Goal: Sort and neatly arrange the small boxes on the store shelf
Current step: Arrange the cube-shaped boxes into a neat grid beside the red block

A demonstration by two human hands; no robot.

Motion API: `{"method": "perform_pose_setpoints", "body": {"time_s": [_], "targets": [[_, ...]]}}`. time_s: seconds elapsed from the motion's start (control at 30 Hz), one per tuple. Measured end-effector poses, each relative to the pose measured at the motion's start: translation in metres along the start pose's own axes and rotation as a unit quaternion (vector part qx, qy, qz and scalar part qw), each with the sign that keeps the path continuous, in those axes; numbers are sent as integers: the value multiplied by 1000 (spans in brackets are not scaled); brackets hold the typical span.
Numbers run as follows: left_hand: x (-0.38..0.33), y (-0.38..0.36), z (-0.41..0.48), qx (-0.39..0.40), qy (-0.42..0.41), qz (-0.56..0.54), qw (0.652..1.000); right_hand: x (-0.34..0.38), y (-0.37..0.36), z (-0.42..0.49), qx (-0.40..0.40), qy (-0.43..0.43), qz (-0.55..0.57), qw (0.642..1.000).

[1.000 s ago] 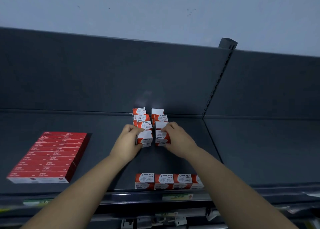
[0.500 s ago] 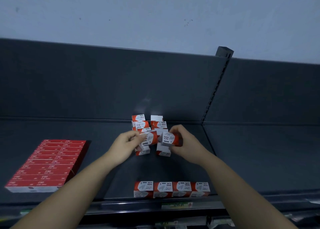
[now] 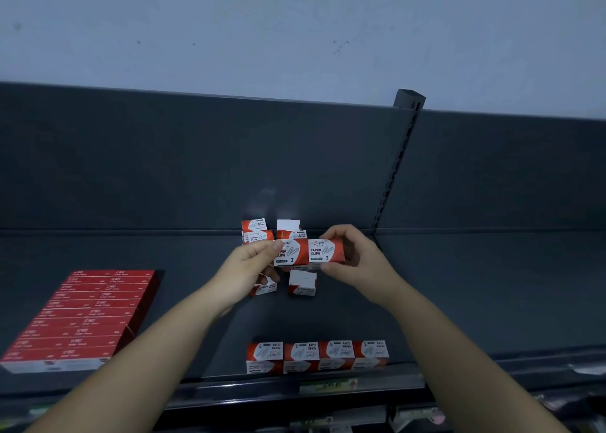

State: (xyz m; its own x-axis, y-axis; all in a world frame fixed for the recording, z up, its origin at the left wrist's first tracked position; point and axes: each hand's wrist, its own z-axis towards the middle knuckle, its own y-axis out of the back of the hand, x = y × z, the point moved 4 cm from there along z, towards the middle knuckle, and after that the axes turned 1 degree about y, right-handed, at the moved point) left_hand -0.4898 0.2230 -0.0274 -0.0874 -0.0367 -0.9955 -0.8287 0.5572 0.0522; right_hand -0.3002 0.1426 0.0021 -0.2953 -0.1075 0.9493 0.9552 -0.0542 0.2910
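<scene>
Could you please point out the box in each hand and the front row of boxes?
Left-hand box [image 3: 291, 252]: head view, printed face.
Right-hand box [image 3: 324, 251]: head view, printed face.
Front row of boxes [image 3: 301, 350]: head view, second box's top.

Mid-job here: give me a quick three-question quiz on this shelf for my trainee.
1. True or false: the left hand grips the left box, the right hand grips the right box, and the two boxes touch.
2. How many boxes stand in the front row?
3. The red stack lies: (a) left of both hands, (b) right of both hands, (c) on the front row.

Key: 1 true; 2 four; 3 a.
</scene>
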Motion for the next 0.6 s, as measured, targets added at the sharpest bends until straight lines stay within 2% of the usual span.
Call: {"method": "perform_pose_setpoints", "body": {"time_s": [0.23,0.4,0.6], "targets": [[-4,0,-4,6,-14,2,1000,3,5,-8,-31,-18,43,998],[-8,1,-8,3,-31,-9,999,7,1,-10,-11,-28,80,996],[-10,5,-12,10,-63,-32,997,12,-3,-13,-30,2,93,995]]}}
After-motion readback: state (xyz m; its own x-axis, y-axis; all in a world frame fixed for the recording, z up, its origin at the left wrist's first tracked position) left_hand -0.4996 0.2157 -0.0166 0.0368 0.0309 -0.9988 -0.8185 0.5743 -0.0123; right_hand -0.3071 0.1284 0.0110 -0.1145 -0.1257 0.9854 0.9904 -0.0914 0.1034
